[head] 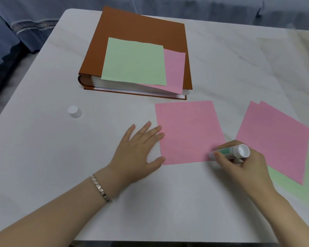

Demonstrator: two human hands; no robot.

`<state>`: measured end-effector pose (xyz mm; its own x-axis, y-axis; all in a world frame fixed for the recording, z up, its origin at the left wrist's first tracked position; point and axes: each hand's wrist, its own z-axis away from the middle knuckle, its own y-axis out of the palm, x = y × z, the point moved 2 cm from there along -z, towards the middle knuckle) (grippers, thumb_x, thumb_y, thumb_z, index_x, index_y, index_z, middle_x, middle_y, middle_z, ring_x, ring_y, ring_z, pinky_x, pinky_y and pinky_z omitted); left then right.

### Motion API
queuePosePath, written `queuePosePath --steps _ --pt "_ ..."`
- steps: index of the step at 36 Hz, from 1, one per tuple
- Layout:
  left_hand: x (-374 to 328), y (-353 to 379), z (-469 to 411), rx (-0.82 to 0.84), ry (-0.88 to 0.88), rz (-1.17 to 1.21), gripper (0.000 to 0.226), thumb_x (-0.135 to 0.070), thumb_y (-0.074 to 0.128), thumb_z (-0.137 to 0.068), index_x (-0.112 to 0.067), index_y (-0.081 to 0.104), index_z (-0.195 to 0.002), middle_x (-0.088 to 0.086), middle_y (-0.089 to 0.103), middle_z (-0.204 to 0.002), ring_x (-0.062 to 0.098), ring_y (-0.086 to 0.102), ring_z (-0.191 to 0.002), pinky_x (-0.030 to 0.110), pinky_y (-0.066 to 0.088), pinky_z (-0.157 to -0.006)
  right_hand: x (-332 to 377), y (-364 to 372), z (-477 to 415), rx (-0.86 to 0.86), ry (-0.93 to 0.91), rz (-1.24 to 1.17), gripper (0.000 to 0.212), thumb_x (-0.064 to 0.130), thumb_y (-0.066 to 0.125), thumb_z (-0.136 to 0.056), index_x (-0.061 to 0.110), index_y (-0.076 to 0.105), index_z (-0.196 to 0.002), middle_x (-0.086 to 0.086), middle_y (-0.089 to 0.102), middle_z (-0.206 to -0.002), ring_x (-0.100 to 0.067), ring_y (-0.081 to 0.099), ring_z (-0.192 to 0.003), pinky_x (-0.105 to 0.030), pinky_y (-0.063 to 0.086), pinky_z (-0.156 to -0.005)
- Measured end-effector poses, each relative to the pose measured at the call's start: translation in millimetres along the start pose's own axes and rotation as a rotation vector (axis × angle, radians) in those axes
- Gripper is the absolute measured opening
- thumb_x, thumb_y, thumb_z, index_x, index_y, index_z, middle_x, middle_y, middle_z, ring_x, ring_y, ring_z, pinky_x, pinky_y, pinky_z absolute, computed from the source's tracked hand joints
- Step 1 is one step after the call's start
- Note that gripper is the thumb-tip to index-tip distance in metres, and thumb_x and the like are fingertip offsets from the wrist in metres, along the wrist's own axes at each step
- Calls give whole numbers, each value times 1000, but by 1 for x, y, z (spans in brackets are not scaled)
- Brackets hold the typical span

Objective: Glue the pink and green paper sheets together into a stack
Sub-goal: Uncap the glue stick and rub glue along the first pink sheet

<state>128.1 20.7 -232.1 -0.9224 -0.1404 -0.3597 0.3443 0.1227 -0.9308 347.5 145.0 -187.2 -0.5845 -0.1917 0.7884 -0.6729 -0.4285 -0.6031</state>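
Observation:
A single pink sheet (189, 129) lies flat on the white table in front of me. My left hand (139, 150) rests flat beside it, fingertips and thumb touching its left edge. My right hand (239, 164) grips a glue stick (232, 152) with its tip down on the sheet's lower right corner. A green sheet (134, 61) lies over a pink sheet (175, 70) on top of a brown album (132, 27). To the right lie more pink sheets (278, 136) over green sheets (291, 184).
The glue stick's white cap (73, 111) stands on the table (61, 157) at the left. The brown album sits at the back centre. Blue cloth hangs beyond the table's far and left edges.

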Motion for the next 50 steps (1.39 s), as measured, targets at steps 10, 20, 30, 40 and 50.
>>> queuePosePath --steps 10,20,30,40,50 --pt "35 -38 0 139 -11 60 82 -61 29 -61 -26 43 -134 -14 36 -145 6 13 -142 25 5 -110 24 10 8 -60 -10 -224 15 17 73 -78 24 65 -68 11 68 -67 -2 57 -53 -11 40 -49" --pt "44 -61 0 -18 -118 202 48 -41 44 -74 -18 61 -112 -5 56 -119 15 54 -107 22 34 -92 32 40 8 43 67 -267 10 25 72 -77 18 70 -83 3 72 -85 -20 66 -78 -25 48 -62" --pt "14 -59 24 -349 -138 -45 36 -37 49 -86 -18 56 -56 -4 51 -50 23 52 -45 25 26 -42 35 43 4 3 65 -258 8 26 72 -77 24 65 -79 7 69 -80 -7 61 -66 -8 42 -53" --pt "-10 3 39 -142 173 -45 40 -31 43 -91 -8 68 -112 15 59 -128 30 56 -117 40 36 -99 47 51 -5 -8 10 -257 8 27 72 -77 26 64 -79 8 69 -77 -9 62 -65 -17 46 -55" --pt "-7 6 45 -220 110 -57 40 -34 43 -91 -16 66 -120 10 60 -127 27 52 -117 46 34 -102 61 82 -7 97 -27 -37 10 26 69 -80 19 63 -77 2 68 -71 -10 61 -65 -28 50 -63"
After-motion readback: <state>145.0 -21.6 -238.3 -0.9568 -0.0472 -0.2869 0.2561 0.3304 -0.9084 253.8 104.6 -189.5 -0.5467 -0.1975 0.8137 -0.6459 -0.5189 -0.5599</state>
